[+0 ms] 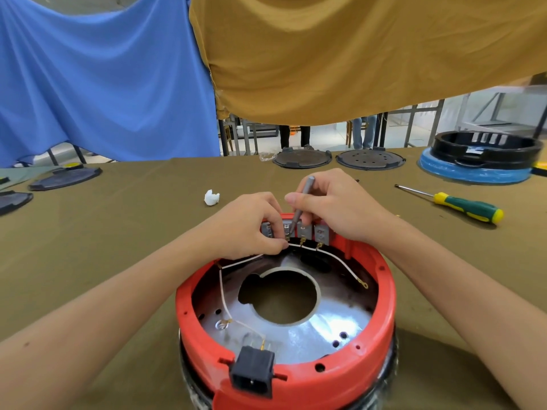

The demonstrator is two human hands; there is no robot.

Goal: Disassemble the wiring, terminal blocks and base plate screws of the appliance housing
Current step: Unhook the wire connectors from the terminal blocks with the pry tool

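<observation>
Slip risk at the terminal row

Housing [384, 291], red and round, stands open side up on the table [118, 247] straight before the person, its black plug socket [251, 371] at the near rim. At the far rim sits the row of grey terminals [310, 232]. The right hand [340, 205] pinches a thin grey driver [302, 202] between thumb and fingers, its tip set down into the second terminal from the left. The left hand [248, 226] has its fingers curled, pinching the white wire [225, 294] just beside that same terminal.

The main danger, as I judge it, is the tip skating off the small screw: it works right beside the left fingertips, so a slip under downward force could jab them or chew the screw head. Pulling the wire before the screw is slack could tear the brass lug off or crack the grey block. The wire also runs down the left wall to the socket, so a hard tug may strain that end too. One lug [362, 283] hangs free on the right. A green screwdriver [461, 204] lies idle on the table, well apart.
</observation>
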